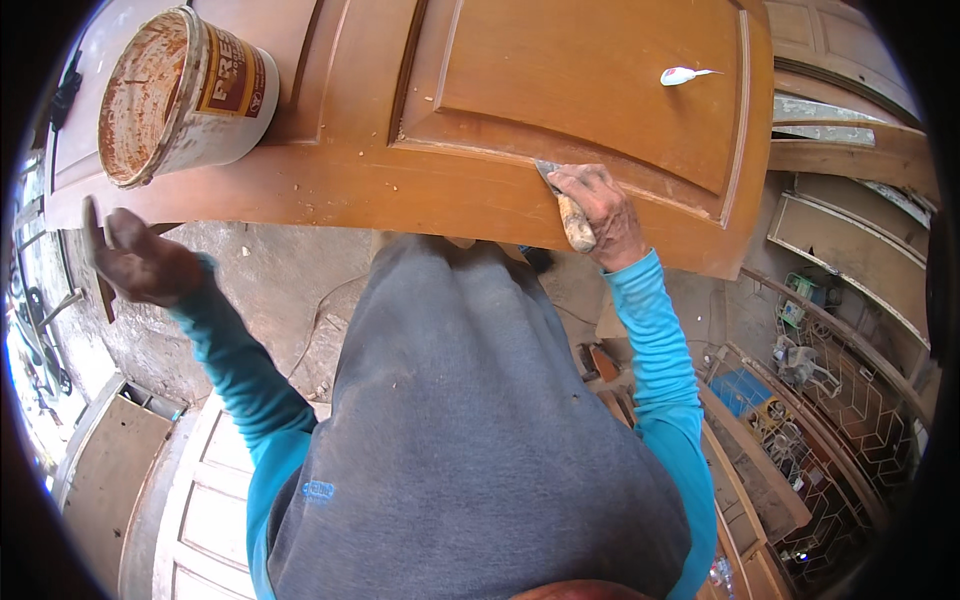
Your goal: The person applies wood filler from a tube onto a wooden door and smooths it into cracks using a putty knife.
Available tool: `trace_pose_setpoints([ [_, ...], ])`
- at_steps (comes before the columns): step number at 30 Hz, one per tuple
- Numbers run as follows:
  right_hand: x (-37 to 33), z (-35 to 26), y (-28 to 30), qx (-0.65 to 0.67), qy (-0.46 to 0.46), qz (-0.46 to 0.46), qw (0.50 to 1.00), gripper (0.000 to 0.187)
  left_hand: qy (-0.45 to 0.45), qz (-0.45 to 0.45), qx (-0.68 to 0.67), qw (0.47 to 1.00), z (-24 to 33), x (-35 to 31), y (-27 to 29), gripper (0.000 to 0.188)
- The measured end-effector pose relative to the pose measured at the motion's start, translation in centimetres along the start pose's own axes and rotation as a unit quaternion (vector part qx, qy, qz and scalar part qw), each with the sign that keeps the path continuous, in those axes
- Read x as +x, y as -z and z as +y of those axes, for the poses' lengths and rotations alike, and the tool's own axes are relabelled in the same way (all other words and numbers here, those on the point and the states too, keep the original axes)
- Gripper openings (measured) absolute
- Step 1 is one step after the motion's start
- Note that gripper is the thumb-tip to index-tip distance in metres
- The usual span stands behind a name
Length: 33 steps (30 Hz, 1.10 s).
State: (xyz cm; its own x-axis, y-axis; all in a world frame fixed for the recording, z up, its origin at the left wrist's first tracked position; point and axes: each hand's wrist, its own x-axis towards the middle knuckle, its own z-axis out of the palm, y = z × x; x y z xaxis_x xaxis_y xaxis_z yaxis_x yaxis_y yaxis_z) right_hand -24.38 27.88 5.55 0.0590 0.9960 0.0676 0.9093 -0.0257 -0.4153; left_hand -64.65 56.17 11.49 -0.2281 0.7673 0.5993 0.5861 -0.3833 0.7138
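Note:
A brown panelled wooden door (350,195) lies flat in front of me. My right hand (605,210) is closed around the worn, stained handle of a putty knife (574,215). The knife's blade touches the door near the groove along the panel's near edge. Off to the left, my left hand (145,262) is held in the air below the bucket, one finger stretched out and the others partly bent, with nothing visible in it. On the door's left part stands a white plastic bucket (235,120), its inside smeared with reddish-brown paste.
A small white bottle with a thin nozzle (680,76) lies on the door's far right panel. Wooden boards (850,245) and a metal grille (850,400) are at the right. Another panelled door (205,500) is at the lower left. A thin cord (318,315) crosses the floor.

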Motion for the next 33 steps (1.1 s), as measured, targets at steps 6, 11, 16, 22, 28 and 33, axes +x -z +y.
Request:
trace_pose_setpoints([
  [6,1.7,1.5,0.7,0.083,-0.012,-0.012,0.996,0.038,-0.077,-0.312,-0.12,0.939,4.2,-11.3,-4.9,0.03],
  [11,3.1,1.7,1.4,0.071,0.005,-0.017,0.997,0.032,-0.126,-0.451,-0.14,0.872,6.7,-15.9,-10.0,0.033],
  [16,2.9,0.0,1.9,0.047,-0.007,-0.074,0.996,0.036,-0.109,-0.509,-0.194,0.831,6.8,-17.5,-13.6,0.023],
  [22,5.0,-0.4,2.5,0.099,-0.063,-0.079,0.99,0.031,-0.13,-0.552,-0.196,0.8,6.5,-18.2,-14.8,0.028],
  [28,5.2,-1.0,2.0,0.105,-0.063,-0.108,0.987,0.031,-0.121,-0.56,-0.183,0.799,6.4,-18.1,-15.2,0.031],
  [33,6.1,-0.5,2.4,0.117,-0.056,-0.101,0.986,0.031,-0.126,-0.558,-0.176,0.801,6.7,-18.1,-15.2,0.033],
])
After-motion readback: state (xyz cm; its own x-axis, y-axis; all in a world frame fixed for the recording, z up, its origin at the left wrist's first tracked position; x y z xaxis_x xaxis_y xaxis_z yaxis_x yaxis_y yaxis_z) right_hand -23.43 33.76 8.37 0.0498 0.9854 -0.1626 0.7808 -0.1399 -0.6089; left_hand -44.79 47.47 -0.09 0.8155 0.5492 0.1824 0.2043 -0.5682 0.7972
